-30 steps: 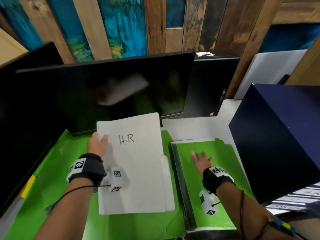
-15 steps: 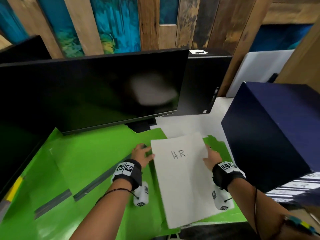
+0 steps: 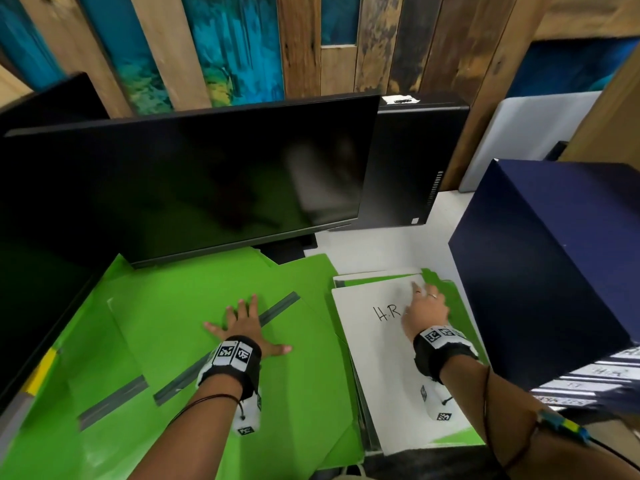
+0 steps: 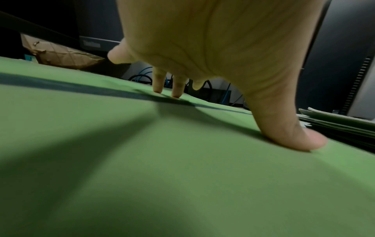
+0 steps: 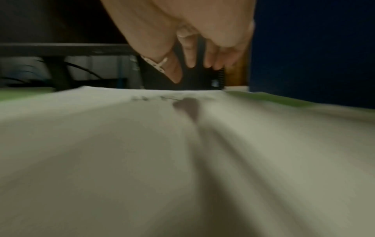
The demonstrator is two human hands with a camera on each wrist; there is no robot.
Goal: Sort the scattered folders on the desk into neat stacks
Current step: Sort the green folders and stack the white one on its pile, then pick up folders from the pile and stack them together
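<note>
Head view: white folder marked "H.R." (image 3: 398,368) lies on top of the right-hand stack (image 3: 446,284) of green folders, just beside the navy box (image 3: 554,271). Right hand (image 3: 424,308) hovers over its far end, fingers loosely extended; right wrist view shows fingertips (image 5: 176,77) clear of the paper, holding nothing. Left hand (image 3: 247,327) is spread flat, fingers and thumb (image 4: 300,141) pressing a loose green folder (image 3: 194,323) among several overlapping green ones on the left.

Step in hand, as judged: white folder placed; next green folder being claimed. Next move calls for sliding or lifting that top sheet free of those beneath without dragging them, then squaring it onto a stack.

Surface: white desk (image 3: 381,244), mostly covered. Monitor (image 3: 194,181) and black computer case (image 3: 412,161) behind; painted wood-plank wall (image 3: 242,46) beyond.
</note>
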